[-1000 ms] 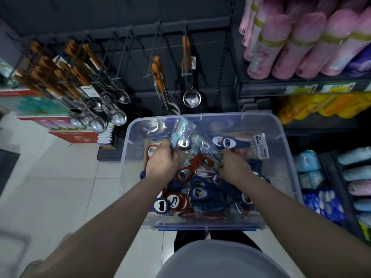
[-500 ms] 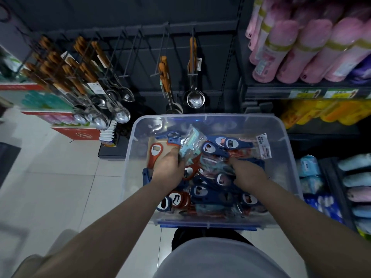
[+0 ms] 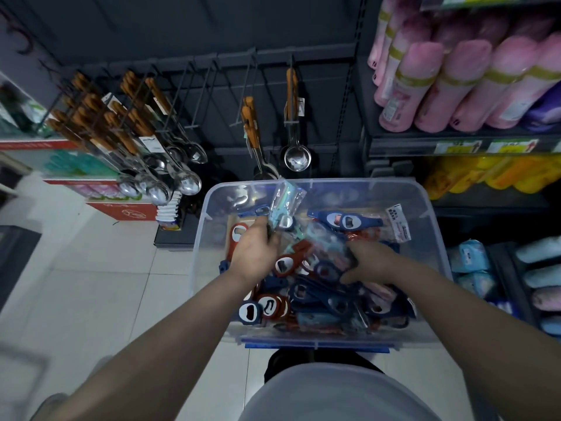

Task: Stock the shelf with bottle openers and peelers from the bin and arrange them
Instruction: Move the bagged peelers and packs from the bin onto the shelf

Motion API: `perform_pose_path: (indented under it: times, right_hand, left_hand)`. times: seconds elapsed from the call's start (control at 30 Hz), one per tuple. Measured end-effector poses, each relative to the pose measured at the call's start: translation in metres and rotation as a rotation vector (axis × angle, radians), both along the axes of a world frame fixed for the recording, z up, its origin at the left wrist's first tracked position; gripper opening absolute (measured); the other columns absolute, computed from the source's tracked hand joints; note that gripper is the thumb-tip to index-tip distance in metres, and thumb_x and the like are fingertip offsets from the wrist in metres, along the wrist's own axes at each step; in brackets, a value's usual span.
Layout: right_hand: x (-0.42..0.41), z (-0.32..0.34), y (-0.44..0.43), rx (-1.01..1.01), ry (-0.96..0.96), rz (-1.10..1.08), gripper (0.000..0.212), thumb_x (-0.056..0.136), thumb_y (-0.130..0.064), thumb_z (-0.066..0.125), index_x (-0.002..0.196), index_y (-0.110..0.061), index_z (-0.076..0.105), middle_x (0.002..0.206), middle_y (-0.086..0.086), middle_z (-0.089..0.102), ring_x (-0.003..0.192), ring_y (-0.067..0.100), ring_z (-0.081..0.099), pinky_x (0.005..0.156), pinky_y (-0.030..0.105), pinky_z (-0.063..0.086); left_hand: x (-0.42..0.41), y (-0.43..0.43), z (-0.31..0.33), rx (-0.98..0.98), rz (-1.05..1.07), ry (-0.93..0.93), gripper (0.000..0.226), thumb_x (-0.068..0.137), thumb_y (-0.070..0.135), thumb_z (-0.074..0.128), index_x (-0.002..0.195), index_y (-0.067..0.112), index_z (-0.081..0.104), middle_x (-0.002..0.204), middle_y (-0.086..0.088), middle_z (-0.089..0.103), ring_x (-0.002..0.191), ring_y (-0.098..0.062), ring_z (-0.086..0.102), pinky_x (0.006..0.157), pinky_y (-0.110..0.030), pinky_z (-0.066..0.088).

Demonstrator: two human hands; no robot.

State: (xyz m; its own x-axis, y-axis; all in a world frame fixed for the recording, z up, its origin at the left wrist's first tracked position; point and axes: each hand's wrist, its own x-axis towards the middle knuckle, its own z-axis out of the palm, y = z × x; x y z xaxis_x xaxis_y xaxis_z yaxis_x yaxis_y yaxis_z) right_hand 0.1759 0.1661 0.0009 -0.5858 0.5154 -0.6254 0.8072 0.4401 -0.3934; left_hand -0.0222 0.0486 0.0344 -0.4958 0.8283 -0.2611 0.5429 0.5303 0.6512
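A clear plastic bin (image 3: 431, 238) stands in front of me, full of blue bottle openers (image 3: 346, 220), red bottle openers (image 3: 291, 259) and bagged teal peelers. Both my hands are inside it. My left hand (image 3: 255, 253) grips a clear packet with a teal peeler (image 3: 285, 205), which sticks up toward the bin's far wall. My right hand (image 3: 370, 262) is closed on packets in the middle of the pile; what exactly it holds is hidden by its fingers.
Dark peg hooks (image 3: 209, 95) on the back panel: several bare hooks in the middle, wooden-handled spoons (image 3: 145, 138) at left, a ladle (image 3: 296, 153) at centre. Shelves with pink rolls (image 3: 455, 74) stand at right. White tiled floor (image 3: 91, 284) lies at left.
My left hand has lifted the peeler packet higher toward the bin's far side. My right hand stayed in the pile, shifting slightly among the packets.
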Motion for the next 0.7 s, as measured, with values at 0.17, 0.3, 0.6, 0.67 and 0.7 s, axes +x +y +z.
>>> perform_pose_path:
  times: [0.17,0.3,0.6,0.67,0.7]
  right_hand:
    - [-0.009,0.016,0.011,-0.258,0.351,-0.473,0.042,0.076,-0.027,0.079,0.108,-0.020,0.054,0.099,0.001,0.066,0.095,0.020,0.064,0.087,0.037,0.051]
    - [-0.008,0.036,0.003,-0.496,0.416,-0.498,0.060,0.076,-0.009,0.078,0.126,-0.014,0.046,0.110,0.007,0.065,0.102,0.024,0.064,0.092,0.038,0.051]
    - [0.040,0.081,-0.069,0.220,0.555,-0.814,0.091,0.090,-0.014,0.062,0.153,-0.026,-0.003,0.140,-0.005,0.041,0.124,0.015,0.046,0.092,0.029,0.042]
    - [0.064,0.084,-0.090,0.308,0.481,-0.927,0.100,0.089,-0.015,0.062,0.151,-0.025,-0.016,0.147,0.006,0.039,0.125,0.026,0.050,0.095,0.036,0.046]
    - [0.077,0.085,-0.100,0.343,0.421,-0.996,0.102,0.089,-0.015,0.062,0.150,-0.024,-0.019,0.147,0.012,0.040,0.123,0.031,0.051,0.094,0.039,0.046]
  left_hand:
    - [0.003,0.001,0.006,-0.002,0.073,-0.028,0.010,0.098,0.019,0.050,0.095,0.010,0.048,0.073,0.007,0.046,0.067,-0.008,0.047,0.065,-0.028,0.036]
    - [0.008,0.009,0.013,-0.006,0.170,-0.180,0.017,0.098,0.019,0.051,0.108,0.007,0.053,0.090,-0.009,0.063,0.079,-0.023,0.060,0.065,-0.028,0.047]
    - [0.058,0.031,0.046,0.033,-0.108,-0.542,0.022,0.093,0.009,0.053,0.115,0.010,0.053,0.100,-0.008,0.063,0.082,-0.020,0.057,0.069,-0.030,0.046]
    - [0.084,0.030,0.054,0.088,-0.289,-0.580,0.017,0.095,0.009,0.053,0.109,0.018,0.054,0.099,-0.003,0.063,0.088,-0.019,0.058,0.076,-0.033,0.048]
    - [0.100,0.029,0.058,0.083,-0.379,-0.600,0.021,0.096,0.010,0.051,0.113,0.021,0.052,0.103,-0.001,0.062,0.093,-0.018,0.059,0.083,-0.035,0.049]
